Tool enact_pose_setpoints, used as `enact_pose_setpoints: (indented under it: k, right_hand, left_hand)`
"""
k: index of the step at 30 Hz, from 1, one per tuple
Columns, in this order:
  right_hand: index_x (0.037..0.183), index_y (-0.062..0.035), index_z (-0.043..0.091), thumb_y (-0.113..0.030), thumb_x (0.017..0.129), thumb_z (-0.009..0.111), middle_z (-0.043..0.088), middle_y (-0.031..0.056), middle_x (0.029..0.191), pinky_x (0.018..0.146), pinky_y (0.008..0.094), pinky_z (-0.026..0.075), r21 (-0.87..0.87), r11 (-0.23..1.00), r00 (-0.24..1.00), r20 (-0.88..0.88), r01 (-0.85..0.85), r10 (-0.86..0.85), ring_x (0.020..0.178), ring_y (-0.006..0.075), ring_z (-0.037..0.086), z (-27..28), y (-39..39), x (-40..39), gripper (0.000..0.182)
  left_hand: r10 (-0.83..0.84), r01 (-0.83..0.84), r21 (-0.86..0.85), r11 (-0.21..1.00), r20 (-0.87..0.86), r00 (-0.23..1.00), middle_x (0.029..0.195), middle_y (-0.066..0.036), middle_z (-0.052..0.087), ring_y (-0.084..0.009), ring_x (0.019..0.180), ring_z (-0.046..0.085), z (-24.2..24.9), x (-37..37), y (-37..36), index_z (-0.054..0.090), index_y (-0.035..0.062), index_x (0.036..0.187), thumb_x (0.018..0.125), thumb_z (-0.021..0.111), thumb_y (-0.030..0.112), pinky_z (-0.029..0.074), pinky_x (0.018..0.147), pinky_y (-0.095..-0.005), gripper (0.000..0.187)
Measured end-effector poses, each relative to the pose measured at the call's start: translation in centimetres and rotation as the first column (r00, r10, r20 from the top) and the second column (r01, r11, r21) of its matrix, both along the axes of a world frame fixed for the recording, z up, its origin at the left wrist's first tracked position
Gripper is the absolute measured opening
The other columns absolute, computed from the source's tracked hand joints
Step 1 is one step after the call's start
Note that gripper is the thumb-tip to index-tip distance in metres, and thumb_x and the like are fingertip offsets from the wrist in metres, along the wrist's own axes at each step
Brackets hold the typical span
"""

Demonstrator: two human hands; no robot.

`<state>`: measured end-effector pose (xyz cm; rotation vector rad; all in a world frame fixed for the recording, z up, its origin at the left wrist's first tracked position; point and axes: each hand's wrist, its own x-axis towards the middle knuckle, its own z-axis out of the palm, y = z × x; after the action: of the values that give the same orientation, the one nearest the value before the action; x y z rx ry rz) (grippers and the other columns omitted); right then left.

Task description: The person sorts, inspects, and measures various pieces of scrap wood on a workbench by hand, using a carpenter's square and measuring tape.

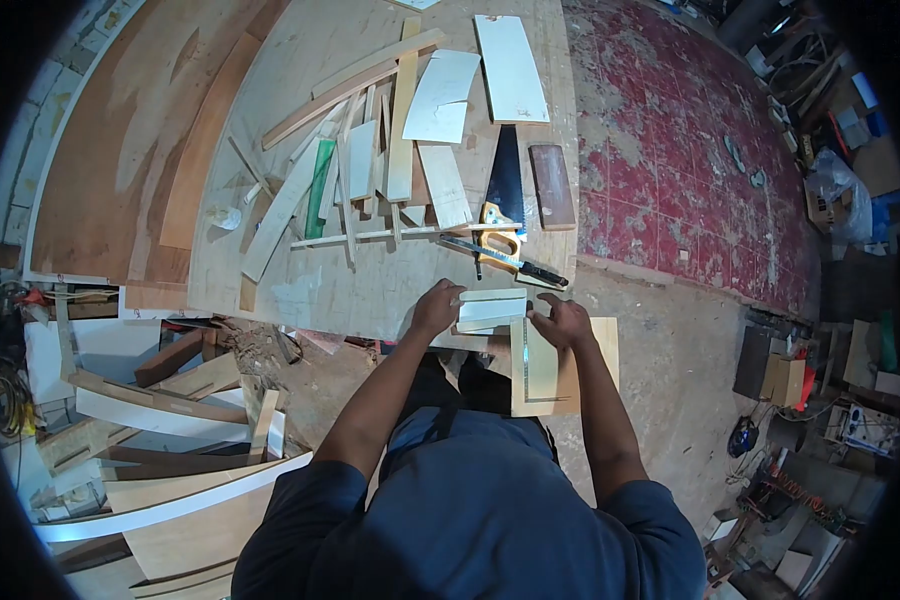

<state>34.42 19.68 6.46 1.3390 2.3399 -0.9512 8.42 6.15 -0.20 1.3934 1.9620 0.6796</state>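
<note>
Several short pale wood strips (492,309) lie across the near edge of the plywood table top, between my two hands. My left hand (437,308) is closed on their left end. At their right end my right hand (562,321) is curled, its thumb and forefinger against the wood; the exact grip is partly hidden. Beneath my right forearm is a light wooden board (598,352), with a metal square (526,362) on it. Just beyond my hands lie a handsaw (505,190) with a yellow handle and a black pen-like tool (543,274).
Offcuts and white panels (440,97) are scattered over the far table, with a green strip (320,185) and a brown block (551,186). Large plywood sheets (120,140) lean at the left. Curved wooden parts (170,415) are piled lower left. Red flooring (680,150) lies at right.
</note>
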Motion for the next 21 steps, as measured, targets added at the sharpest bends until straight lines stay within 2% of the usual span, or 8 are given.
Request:
enact_pose_setpoints:
  k: [4, 6, 9, 21]
  right_hand:
    - [0.128, -0.0089, 0.055, -0.057, 0.083, 0.055, 0.069, 0.0159, 0.081, 0.088, 0.0414, 0.048, -0.044, 0.999, 1.000, -0.022, 0.006, -0.007, 0.094, 0.0318, 0.065, -0.6, 0.1, -0.3, 0.066]
    - [0.126, -0.0072, 0.057, -0.057, 0.083, 0.055, 0.069, 0.0173, 0.085, 0.089, 0.0414, 0.048, 0.015, 1.000, 0.997, -0.081, 0.000, 0.001, 0.095, 0.0333, 0.064, -1.1, -0.3, -0.5, 0.066]
    - [0.123, -0.0074, 0.060, -0.057, 0.083, 0.055, 0.069, 0.0183, 0.087, 0.089, 0.0419, 0.048, -0.003, 1.000, 0.997, -0.082, 0.000, 0.000, 0.097, 0.0337, 0.064, -1.4, -0.5, -0.8, 0.064]
    - [0.119, -0.0077, 0.061, -0.056, 0.083, 0.055, 0.070, 0.0156, 0.082, 0.084, 0.0434, 0.050, -0.039, 0.999, 0.996, -0.090, 0.005, -0.009, 0.090, 0.0348, 0.066, -1.7, -1.3, -0.7, 0.061]
  left_hand:
    - [-0.016, 0.015, -0.006, 1.000, -0.028, 0.999, 0.104, -0.009, 0.061, -0.0282, 0.096, 0.061, 0.3, 0.1, 0.2, 0.067, 0.0118, 0.111, 0.081, 0.064, 0.011, 0.050, 0.084, -0.0373, 0.030]
    - [-0.006, 0.005, -0.018, 1.000, -0.026, 1.000, 0.105, -0.009, 0.061, -0.0294, 0.096, 0.061, 0.5, 0.2, 0.3, 0.067, 0.0111, 0.112, 0.082, 0.064, 0.012, 0.049, 0.084, -0.0377, 0.030]
    - [0.012, -0.013, -0.027, 1.000, -0.037, 0.999, 0.104, -0.010, 0.062, -0.0300, 0.095, 0.061, 0.1, 0.3, 0.3, 0.067, 0.0113, 0.112, 0.082, 0.065, 0.013, 0.049, 0.083, -0.0382, 0.030]
    - [0.024, -0.025, -0.016, 1.000, -0.093, 0.995, 0.101, -0.010, 0.063, -0.0310, 0.092, 0.063, 0.1, 0.5, 0.3, 0.065, 0.0110, 0.110, 0.078, 0.066, 0.014, 0.051, 0.080, -0.0403, 0.032]
